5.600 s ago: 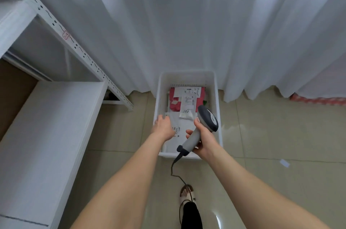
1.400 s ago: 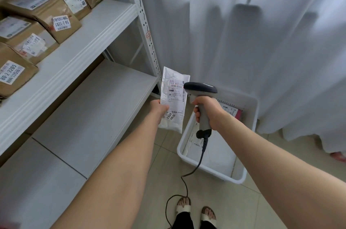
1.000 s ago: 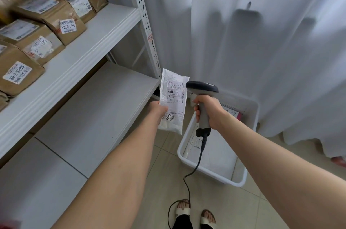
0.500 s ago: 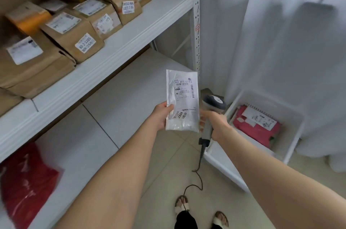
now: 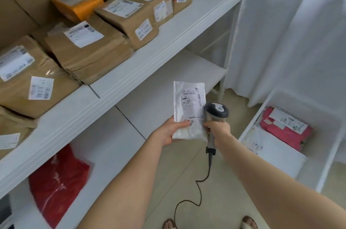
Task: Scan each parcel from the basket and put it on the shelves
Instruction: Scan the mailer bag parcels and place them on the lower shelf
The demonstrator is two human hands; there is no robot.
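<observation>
My left hand (image 5: 168, 131) grips a small white parcel (image 5: 189, 105) by its lower left corner, label facing me, in front of the lower shelf (image 5: 119, 146). My right hand (image 5: 218, 129) holds the grey handheld scanner (image 5: 216, 111) just right of the parcel, its head beside the label and its cable hanging to the floor. The white basket (image 5: 325, 165) stands on the floor at the right, with a pink parcel (image 5: 286, 131) and a white one (image 5: 275, 150) inside.
The upper shelf (image 5: 149, 50) is lined with several brown cardboard parcels (image 5: 88, 48) and an orange one (image 5: 78, 5). A red bag (image 5: 56, 178) lies on the lower shelf at the left. White curtains (image 5: 299, 28) hang behind the basket.
My view has swung left toward the shelves. The parcel came out of the basket, was held upright beside the scanner, and both hands have since moved toward the shelves, with the scanner lowered.
</observation>
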